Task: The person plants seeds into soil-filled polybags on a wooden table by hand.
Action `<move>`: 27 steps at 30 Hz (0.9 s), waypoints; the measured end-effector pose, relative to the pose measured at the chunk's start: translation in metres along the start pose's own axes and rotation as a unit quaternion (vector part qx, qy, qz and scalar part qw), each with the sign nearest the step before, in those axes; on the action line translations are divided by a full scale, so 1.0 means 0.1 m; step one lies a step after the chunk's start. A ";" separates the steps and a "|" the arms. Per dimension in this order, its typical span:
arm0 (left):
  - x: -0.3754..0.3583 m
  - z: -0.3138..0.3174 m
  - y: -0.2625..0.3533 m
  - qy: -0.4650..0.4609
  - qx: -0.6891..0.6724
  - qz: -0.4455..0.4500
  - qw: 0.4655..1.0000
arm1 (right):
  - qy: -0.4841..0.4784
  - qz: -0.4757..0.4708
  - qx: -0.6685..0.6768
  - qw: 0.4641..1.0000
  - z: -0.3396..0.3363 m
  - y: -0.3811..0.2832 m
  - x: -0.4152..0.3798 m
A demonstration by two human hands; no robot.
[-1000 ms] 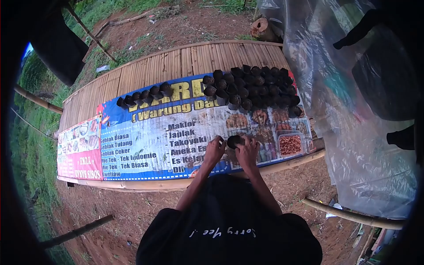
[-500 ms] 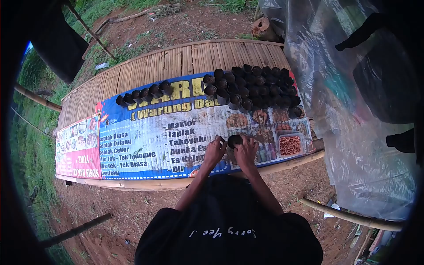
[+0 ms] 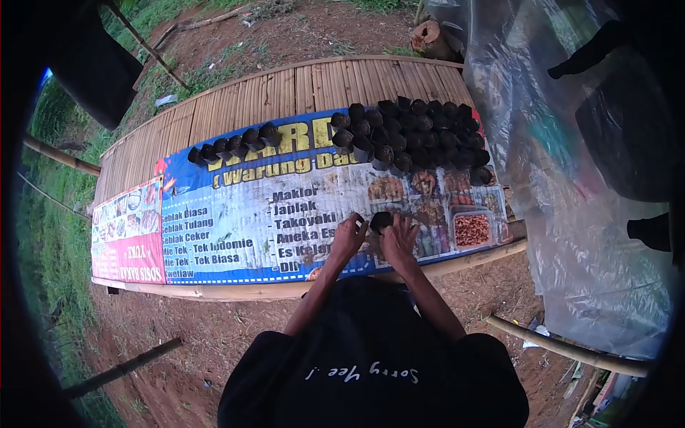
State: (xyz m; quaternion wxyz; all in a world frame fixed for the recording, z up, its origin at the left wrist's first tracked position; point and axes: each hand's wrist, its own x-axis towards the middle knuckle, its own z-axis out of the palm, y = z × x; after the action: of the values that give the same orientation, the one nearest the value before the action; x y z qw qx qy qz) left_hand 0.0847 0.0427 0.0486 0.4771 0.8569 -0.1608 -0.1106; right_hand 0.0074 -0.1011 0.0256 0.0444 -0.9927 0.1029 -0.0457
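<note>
A small black pot or bag with a dark opening is between my two hands, over the printed banner. My right hand has its fingers closed on the right side of it. On the left, my left hand is closed in a pinch beside the pot, slightly apart from it; a small dark bit shows at its fingertips, too small to name. Beyond my hands, many similar black pots stand packed together at the right. A short row of several more stands further left.
The banner lies on a bamboo-slat table. A clear tub of reddish-brown pieces rests near the right end. Plastic sheeting hangs at the right. Bamboo poles and a cut log are around the table.
My left hand has separated slightly from the pot, and the opening of the pot looks wider. The view has shifted a little.
</note>
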 end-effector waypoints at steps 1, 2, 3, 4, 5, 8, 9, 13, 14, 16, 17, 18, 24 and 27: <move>0.00 -0.01 0.01 -0.003 -0.005 -0.007 1.000 | 0.009 -0.010 0.001 1.000 0.04 0.01 0.01; 0.01 -0.03 0.03 -0.006 -0.010 -0.011 1.000 | 0.020 -0.019 0.001 1.000 0.07 0.03 0.01; 0.01 -0.03 0.04 -0.007 -0.009 -0.008 1.000 | 0.023 -0.017 0.001 1.000 0.03 0.02 0.00; 0.01 -0.03 0.05 -0.002 0.006 0.001 1.000 | 0.018 -0.019 -0.009 1.000 -0.01 0.00 -0.01; 0.02 -0.04 0.06 0.005 0.021 0.011 1.000 | 0.014 -0.022 -0.020 0.999 -0.05 -0.01 -0.01; 0.04 -0.03 0.04 0.019 0.016 0.019 1.000 | -0.088 0.020 0.057 0.994 -0.41 -0.03 0.02; 0.05 -0.04 0.03 0.021 0.015 0.021 0.999 | -0.086 0.019 0.057 0.994 -0.47 -0.01 0.01; 0.02 -0.05 0.07 0.015 0.001 0.002 1.000 | -0.038 0.039 0.267 0.962 -0.36 0.24 0.02; 0.01 -0.05 0.12 0.005 0.007 -0.014 1.000 | 0.018 0.032 0.377 0.926 -0.24 0.32 0.04; 0.00 0.01 0.11 0.003 0.015 -0.001 1.000 | 0.023 0.090 0.427 0.899 -0.29 0.31 0.12; -0.01 0.04 0.10 0.002 0.023 0.011 1.000 | 0.027 0.147 0.475 0.867 -0.31 0.29 0.15; -0.02 0.04 0.14 0.001 0.025 0.013 1.000 | 0.029 0.148 0.476 0.866 -0.28 0.27 0.15; 0.06 0.12 0.04 0.024 0.059 0.089 0.994 | 0.003 0.130 0.209 0.969 -0.08 0.15 0.17; 0.11 0.12 0.05 0.009 0.102 0.115 0.988 | -0.010 0.107 0.193 0.975 -0.05 0.14 0.16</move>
State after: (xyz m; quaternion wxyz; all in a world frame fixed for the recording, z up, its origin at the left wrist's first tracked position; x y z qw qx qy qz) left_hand 0.0895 0.0269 0.0468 0.3978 0.8780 -0.2647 -0.0299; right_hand 0.0200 -0.1182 0.0310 0.2403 -0.9492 0.1971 -0.0502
